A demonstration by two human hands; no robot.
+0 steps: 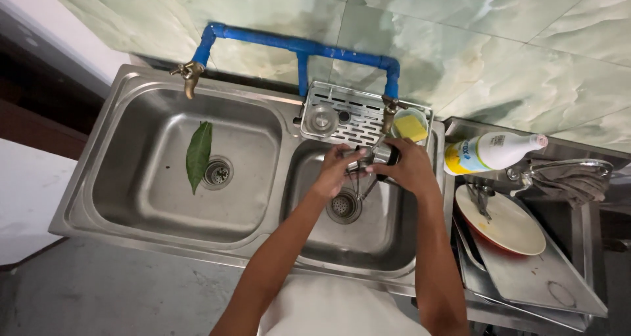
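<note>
**Utensils Held Under Right-Hand Tap**

A small bundle of metal utensils (361,168) is pinched between the left hand (338,168) and the right hand (409,167), both closed on it, over the right basin (388,237) beneath the brass tap (388,114). Exact pieces cannot be told apart. A slip is judged possible — wet metal gripped by fingertips could drop onto the drain (344,206). A sponge (411,128) sits in the rack (358,109) behind; a leaf (198,154) lies in the left basin (131,198) — a blockage risk there.
</note>
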